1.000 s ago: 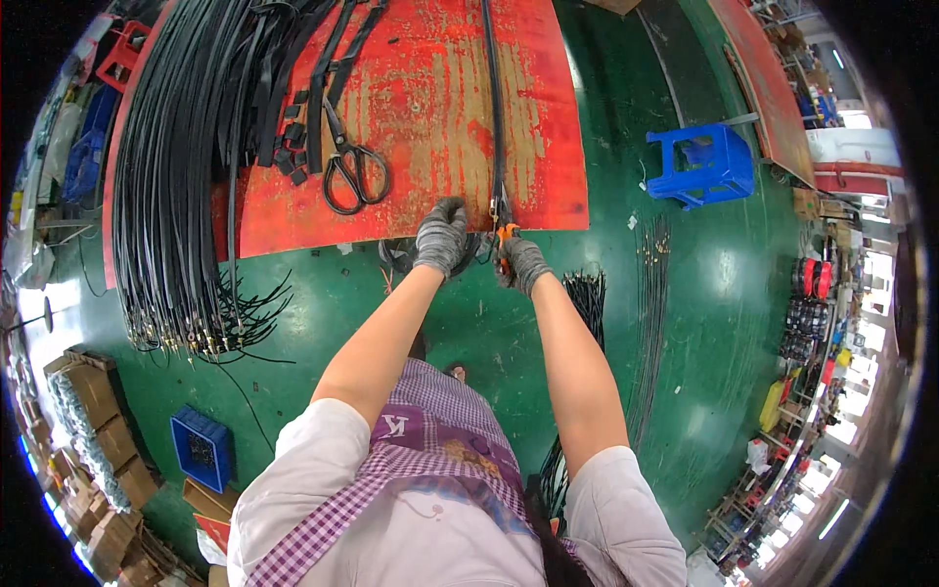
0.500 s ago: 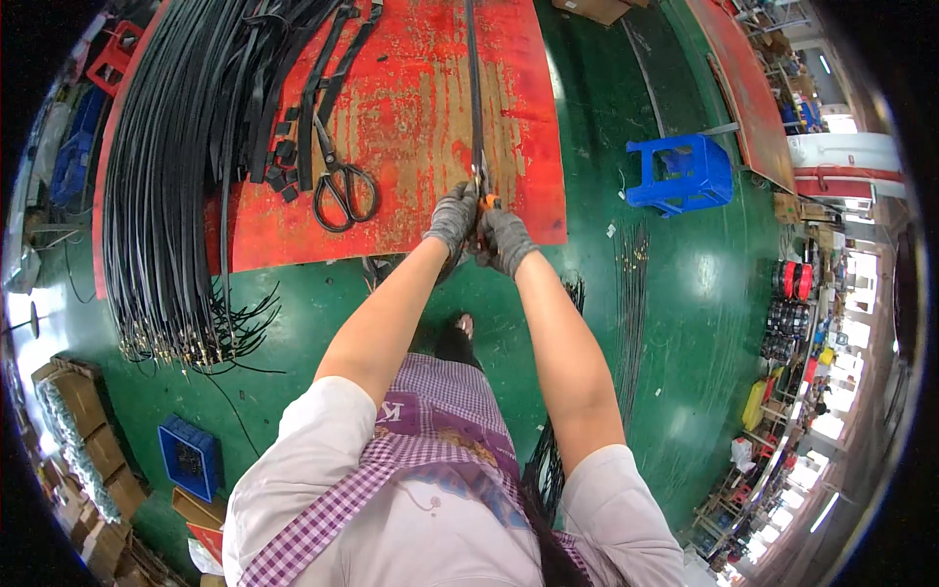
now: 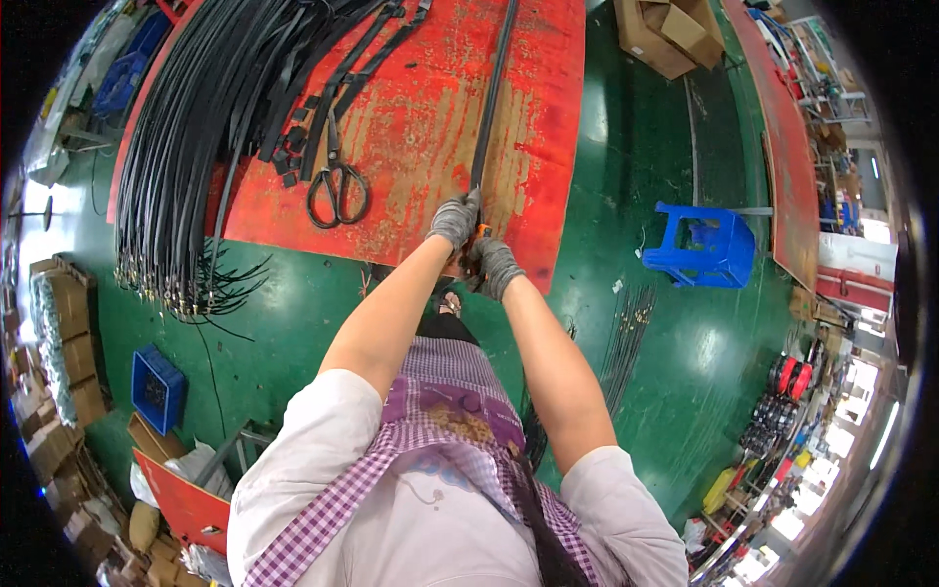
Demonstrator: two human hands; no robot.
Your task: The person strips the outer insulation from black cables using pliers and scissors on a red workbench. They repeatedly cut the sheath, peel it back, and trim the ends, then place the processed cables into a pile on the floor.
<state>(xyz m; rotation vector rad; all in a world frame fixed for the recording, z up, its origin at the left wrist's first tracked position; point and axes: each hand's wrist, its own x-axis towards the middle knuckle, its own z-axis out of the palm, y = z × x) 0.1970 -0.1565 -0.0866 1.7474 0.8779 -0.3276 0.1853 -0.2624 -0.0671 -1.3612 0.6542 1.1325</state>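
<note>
Both my hands wear grey gloves and meet near the front edge of a worn red table (image 3: 411, 127). My left hand (image 3: 455, 219) is closed on the near end of a long black strap (image 3: 498, 88), which runs away from me across the tabletop. Just right of it and a little nearer, my right hand (image 3: 494, 264) wraps round an orange-handled hand tool (image 3: 482, 232). The tool's jaws are hidden, so its exact kind is unclear. Black-handled scissors (image 3: 337, 196) lie to the left, beside small cut black pieces (image 3: 290, 157).
A thick bundle of black cords (image 3: 186, 147) hangs over the table's left front edge. A blue stool (image 3: 702, 247) stands on the green floor to the right, with thin black cords (image 3: 626, 342) nearby. A blue crate (image 3: 158, 388) sits lower left and an open carton (image 3: 670, 39) at the far right.
My view has shifted. Both hands have drawn nearer to the table's front edge, and my right hand has dropped lower than the left. The tool's metal part, visible before, is now hidden.
</note>
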